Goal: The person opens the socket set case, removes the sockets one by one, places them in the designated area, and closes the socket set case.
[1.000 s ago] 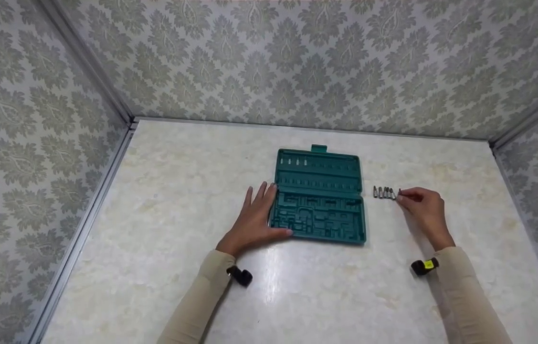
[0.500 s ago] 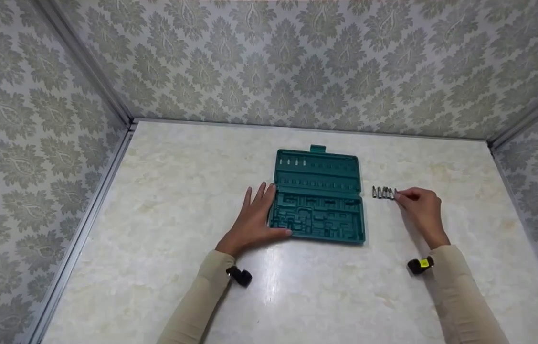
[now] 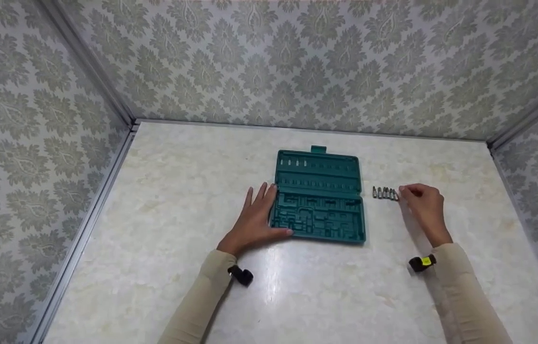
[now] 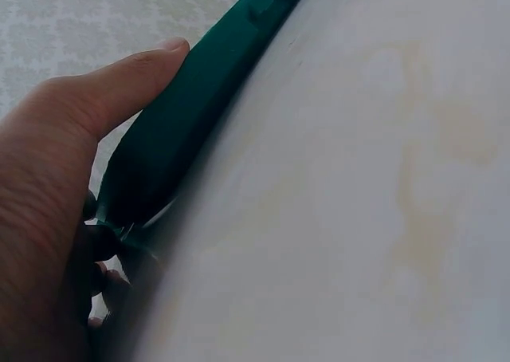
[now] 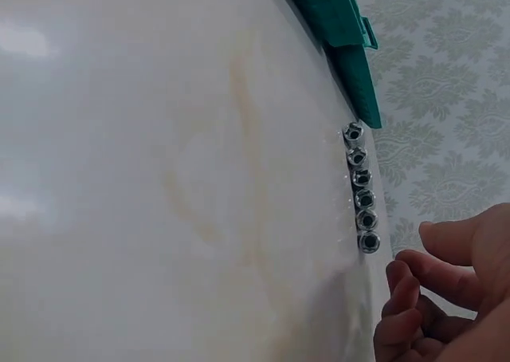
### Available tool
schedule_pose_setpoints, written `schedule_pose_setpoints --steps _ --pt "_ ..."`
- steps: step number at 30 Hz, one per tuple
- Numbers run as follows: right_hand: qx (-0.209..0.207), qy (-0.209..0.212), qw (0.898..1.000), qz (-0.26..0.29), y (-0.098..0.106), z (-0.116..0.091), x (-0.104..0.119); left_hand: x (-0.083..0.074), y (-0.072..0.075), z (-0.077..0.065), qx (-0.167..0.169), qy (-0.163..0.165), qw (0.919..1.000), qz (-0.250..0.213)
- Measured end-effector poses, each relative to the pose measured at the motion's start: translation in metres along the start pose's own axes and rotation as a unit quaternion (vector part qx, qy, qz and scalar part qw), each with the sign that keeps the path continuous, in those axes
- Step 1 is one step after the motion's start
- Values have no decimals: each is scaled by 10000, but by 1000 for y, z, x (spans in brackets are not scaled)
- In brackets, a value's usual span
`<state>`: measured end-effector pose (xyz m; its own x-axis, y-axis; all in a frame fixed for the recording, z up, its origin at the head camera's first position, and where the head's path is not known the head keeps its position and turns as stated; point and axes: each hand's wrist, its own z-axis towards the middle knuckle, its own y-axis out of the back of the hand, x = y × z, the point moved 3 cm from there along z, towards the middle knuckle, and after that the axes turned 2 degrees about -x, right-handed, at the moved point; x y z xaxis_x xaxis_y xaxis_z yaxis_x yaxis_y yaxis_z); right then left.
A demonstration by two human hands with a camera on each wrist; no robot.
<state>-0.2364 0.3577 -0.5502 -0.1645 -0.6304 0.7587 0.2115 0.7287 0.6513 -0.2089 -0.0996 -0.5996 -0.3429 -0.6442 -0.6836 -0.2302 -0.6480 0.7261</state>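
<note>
Six small metal bits [image 3: 380,193] stand side by side in a row on the pale table [image 3: 326,291], just right of the unfolded green case [image 3: 316,195]. The row runs left to right, while each bit's long axis points mainly away from the person; the rightmost one leans, its far end tipped to the left. In the right wrist view their round, hollow ends face the camera; the far ends look narrower and darker, though they are too small to make out their shape well.

The right hand [image 3: 424,205] is just beyond the right end of the row, released, its thumb and forefinger parted and the other fingers loosely bent. The row lies between this hand and the case.

The left hand [image 3: 254,220] lies along the case's left side, fingers straight and thumb on the near edge, touching it without clasping it. The case's hinge line runs left to right, slightly slanted, and its latch tab [image 3: 318,149] points away from the person. Patterned walls [image 3: 288,62] rise behind the table and at both sides.
</note>
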Motion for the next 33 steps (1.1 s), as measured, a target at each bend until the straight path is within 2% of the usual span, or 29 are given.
schedule_pose_setpoints --steps 4,11,19,33 --pt "9 195 9998 84 -3 2 12 0 1 -1 -13 37 10000 15" --pt "297 841 9960 83 -23 6 33 0 1 1 33 126 9999 45" --pt "792 945 9922 176 -54 10 55 -1 0 2 78 140 9998 136" --pt "1531 1990 9668 475 -99 22 112 -3 0 2 -29 46 9999 141"
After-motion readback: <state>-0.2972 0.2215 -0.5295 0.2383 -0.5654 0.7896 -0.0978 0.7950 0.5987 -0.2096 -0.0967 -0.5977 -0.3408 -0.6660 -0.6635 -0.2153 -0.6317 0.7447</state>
